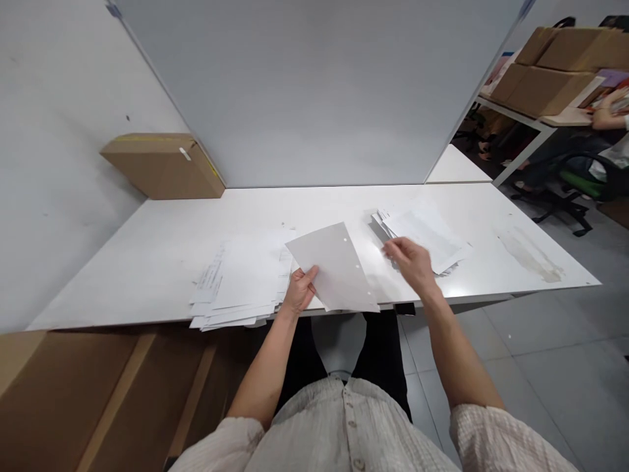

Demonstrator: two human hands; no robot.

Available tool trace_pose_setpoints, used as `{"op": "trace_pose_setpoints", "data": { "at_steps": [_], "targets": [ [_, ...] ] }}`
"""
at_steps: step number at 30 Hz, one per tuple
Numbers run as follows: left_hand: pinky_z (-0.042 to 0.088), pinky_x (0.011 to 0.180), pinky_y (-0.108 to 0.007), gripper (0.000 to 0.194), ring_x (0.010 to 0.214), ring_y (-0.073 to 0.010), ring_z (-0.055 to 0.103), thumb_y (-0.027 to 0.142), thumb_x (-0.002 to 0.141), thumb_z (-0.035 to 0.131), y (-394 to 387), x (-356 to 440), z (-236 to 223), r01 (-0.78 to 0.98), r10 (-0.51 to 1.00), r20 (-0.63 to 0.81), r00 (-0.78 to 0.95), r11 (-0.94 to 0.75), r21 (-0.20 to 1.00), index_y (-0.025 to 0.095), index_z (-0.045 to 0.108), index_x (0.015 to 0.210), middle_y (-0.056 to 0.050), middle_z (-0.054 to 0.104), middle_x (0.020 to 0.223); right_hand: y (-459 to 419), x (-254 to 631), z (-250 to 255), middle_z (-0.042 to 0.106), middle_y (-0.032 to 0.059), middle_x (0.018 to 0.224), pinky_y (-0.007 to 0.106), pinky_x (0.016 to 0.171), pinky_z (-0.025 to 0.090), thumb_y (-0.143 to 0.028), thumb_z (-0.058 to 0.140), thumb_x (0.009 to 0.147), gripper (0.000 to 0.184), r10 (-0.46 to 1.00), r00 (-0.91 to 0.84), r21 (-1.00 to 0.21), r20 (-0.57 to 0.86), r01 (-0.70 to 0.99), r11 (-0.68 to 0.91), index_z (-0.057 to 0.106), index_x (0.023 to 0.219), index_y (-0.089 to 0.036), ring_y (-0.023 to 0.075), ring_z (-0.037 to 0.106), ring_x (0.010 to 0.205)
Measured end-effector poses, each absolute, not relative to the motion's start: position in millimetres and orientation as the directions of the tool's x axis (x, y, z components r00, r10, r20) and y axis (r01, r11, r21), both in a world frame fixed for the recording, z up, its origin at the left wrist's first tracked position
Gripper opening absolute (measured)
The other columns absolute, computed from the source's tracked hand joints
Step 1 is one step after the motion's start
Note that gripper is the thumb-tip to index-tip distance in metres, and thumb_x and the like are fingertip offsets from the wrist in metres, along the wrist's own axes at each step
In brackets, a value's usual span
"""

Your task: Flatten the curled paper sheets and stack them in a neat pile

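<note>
My left hand (299, 292) is closed on a sheet of paper (339, 269), thumb on top. The sheet looks greyish, has several small holes along its right side, and is tilted above the table's front edge. My right hand (410, 262) has its fingers curled together at the near left side of a paper stack (425, 233). Whether anything is between those fingertips cannot be made out. Left of the held sheet lies a larger, uneven spread of papers (246, 275), some with printed or written lines; its front sheets overhang the table edge.
The white table (162, 262) meets a tall pale panel (324, 92) at the back. A cardboard box (167, 167) stands at the back left. Below the left edge are cardboard boxes (73, 387). Another desk with boxes (545, 85), a chair (584, 180) and a person are at right.
</note>
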State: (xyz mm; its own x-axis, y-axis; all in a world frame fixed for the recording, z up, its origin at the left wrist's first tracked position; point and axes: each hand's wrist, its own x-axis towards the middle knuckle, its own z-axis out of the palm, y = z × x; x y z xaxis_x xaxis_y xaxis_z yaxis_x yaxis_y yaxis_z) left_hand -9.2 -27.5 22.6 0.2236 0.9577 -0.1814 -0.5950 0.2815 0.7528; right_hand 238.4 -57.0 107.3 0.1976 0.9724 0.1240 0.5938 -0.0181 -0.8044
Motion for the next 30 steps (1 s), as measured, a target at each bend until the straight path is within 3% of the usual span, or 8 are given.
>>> {"op": "trace_pose_setpoints", "data": {
  "at_steps": [3,7,11,15,17,22,24,30],
  "targets": [
    [0.048,0.095,-0.041,0.037,0.100,-0.0259,0.064,0.031,0.060,0.081,-23.4,-12.1,15.0,-0.592,0.963,-0.182,0.199,0.266,0.761,0.015,0.069,0.091,-0.007,0.073,0.093,-25.8,278.0,93.4,0.058,0.0183,0.121,0.043,0.088,0.041,-0.037,0.055,0.081,0.048,0.880,0.395,-0.485,0.265,0.843,-0.233,0.053,0.122,-0.012,0.0306,0.050,0.112],
    [0.047,0.095,-0.044,0.039,0.104,-0.0280,0.063,0.032,0.060,0.081,-23.8,-10.8,10.9,-0.567,0.965,-0.174,0.197,0.258,0.782,0.014,0.069,0.092,-0.009,0.072,0.095,-5.7,306.4,72.2,0.058,0.0176,0.122,0.041,0.087,0.039,-0.039,0.056,0.078,0.053,0.921,0.373,-0.286,0.112,0.900,-0.330,0.054,0.123,-0.012,0.0325,0.048,0.114],
    [0.047,0.096,-0.044,0.040,0.104,-0.0287,0.063,0.032,0.058,0.081,-25.1,-10.0,12.9,-0.579,0.965,-0.178,0.191,0.257,0.774,0.014,0.069,0.091,-0.009,0.073,0.093,-6.9,310.7,66.3,0.068,0.0124,0.098,0.034,0.076,0.041,-0.035,0.042,0.085,0.033,0.920,0.367,-0.351,0.138,0.887,-0.301,0.068,0.095,-0.018,0.0262,0.058,0.093],
    [0.047,0.096,-0.044,0.042,0.103,-0.0278,0.063,0.032,0.058,0.081,-25.0,-10.9,13.4,-0.580,0.962,-0.196,0.189,0.270,0.768,0.015,0.068,0.094,-0.008,0.073,0.091,-29.3,296.3,93.2,0.066,0.0127,0.087,0.034,0.074,0.040,-0.032,0.036,0.089,0.033,0.842,0.384,-0.409,0.379,0.886,-0.220,0.066,0.087,-0.017,0.0250,0.057,0.087],
    [0.048,0.095,-0.043,0.040,0.102,-0.0273,0.063,0.032,0.060,0.080,-24.6,-11.3,11.8,-0.578,0.959,-0.200,0.198,0.279,0.767,0.015,0.068,0.094,-0.007,0.073,0.091,-48.5,280.9,114.5,0.063,0.0086,0.079,0.032,0.067,0.041,-0.040,0.037,0.090,0.033,0.811,0.398,-0.551,0.428,0.826,-0.114,0.063,0.090,-0.019,0.0221,0.055,0.078],
    [0.048,0.094,-0.043,0.037,0.100,-0.0274,0.064,0.034,0.063,0.078,-22.7,-11.6,5.3,-0.583,0.958,-0.195,0.209,0.282,0.762,0.014,0.069,0.093,-0.008,0.073,0.090,-78.7,232.7,135.0,0.055,0.0020,0.069,0.026,0.055,0.040,-0.054,0.044,0.085,0.033,0.931,0.280,-0.918,0.235,0.379,0.117,0.056,0.081,-0.024,0.0170,0.051,0.065],
    [0.048,0.094,-0.043,0.037,0.100,-0.0284,0.064,0.035,0.063,0.078,-22.4,-11.9,4.7,-0.583,0.956,-0.207,0.208,0.291,0.759,0.013,0.069,0.091,-0.009,0.073,0.089,-74.2,216.4,121.0,0.054,0.0010,0.068,0.025,0.056,0.039,-0.053,0.044,0.086,0.033,0.957,0.230,-0.933,0.179,0.349,0.090,0.054,0.076,-0.023,0.0161,0.050,0.065],
    [0.044,0.099,-0.045,0.037,0.107,-0.0302,0.061,0.037,0.068,0.074,-24.8,-13.4,9.9,-0.609,0.949,-0.226,0.222,0.315,0.727,0.011,0.067,0.092,-0.012,0.072,0.094,-48.1,190.6,61.5,0.051,-0.0004,0.062,0.026,0.058,0.033,-0.042,0.039,0.088,0.029,0.941,0.282,-0.783,0.187,0.621,-0.030,0.051,0.072,-0.021,0.0156,0.045,0.062]
  ]
}}
